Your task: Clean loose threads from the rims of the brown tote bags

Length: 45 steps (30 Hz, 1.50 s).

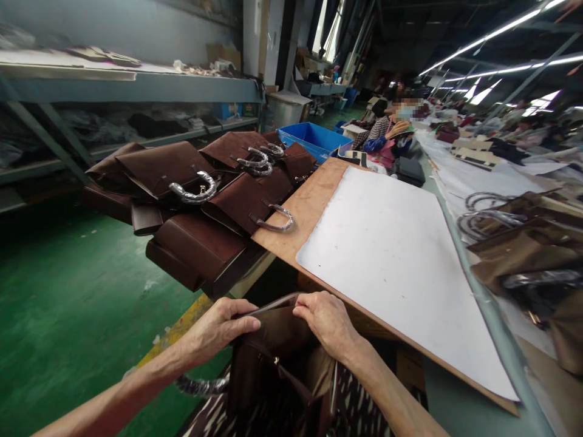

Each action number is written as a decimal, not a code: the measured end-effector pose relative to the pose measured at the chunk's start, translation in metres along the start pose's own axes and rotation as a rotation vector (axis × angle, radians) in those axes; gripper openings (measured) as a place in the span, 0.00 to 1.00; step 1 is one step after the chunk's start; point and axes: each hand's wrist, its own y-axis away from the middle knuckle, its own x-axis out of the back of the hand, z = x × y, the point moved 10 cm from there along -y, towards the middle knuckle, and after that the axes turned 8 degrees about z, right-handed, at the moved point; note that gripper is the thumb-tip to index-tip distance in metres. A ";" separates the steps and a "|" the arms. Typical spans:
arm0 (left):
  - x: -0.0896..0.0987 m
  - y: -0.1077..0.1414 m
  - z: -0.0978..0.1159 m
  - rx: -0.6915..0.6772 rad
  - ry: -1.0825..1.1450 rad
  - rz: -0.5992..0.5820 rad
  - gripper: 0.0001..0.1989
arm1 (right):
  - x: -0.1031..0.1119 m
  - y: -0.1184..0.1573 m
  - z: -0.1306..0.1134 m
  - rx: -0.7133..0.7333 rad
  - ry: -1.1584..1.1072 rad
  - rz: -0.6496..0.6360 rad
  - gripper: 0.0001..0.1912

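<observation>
A dark brown handbag [255, 376] rests on my lap, its mouth gaping toward me. My left hand [230, 325] pinches the far rim of the bag near its left end, thumb on the inside. Farther right along that same rim, my right hand [325, 318] grips the edge between thumb and curled fingers. A zipper with a small gold-coloured metal piece shows inside the opening. One plastic-wrapped handle [203, 385] hangs out at the bag's left side. The lower part of the bag is cut off by the frame.
Several finished-looking brown handbags [186, 243] with wrapped handles are piled ahead on the left. A wooden board [282, 246] bearing a white sheet [392, 243] lies on the bench. More bags [528, 249] lie at right. Beyond are a blue bin [314, 141] and a seated person [380, 130].
</observation>
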 end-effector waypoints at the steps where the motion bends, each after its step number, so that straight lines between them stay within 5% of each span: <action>1: 0.000 0.000 0.001 -0.009 -0.019 0.008 0.20 | 0.000 -0.001 0.000 -0.002 0.007 0.000 0.08; 12: -0.002 0.000 -0.002 -0.033 -0.131 0.038 0.20 | 0.002 -0.005 0.007 -0.044 -0.031 0.080 0.03; 18: -0.004 0.000 0.002 -0.024 -0.149 0.033 0.20 | 0.006 -0.006 0.002 0.026 -0.159 0.121 0.16; 45: -0.008 -0.002 0.003 -0.037 -0.199 0.013 0.19 | -0.002 -0.015 0.005 0.096 -0.148 0.136 0.08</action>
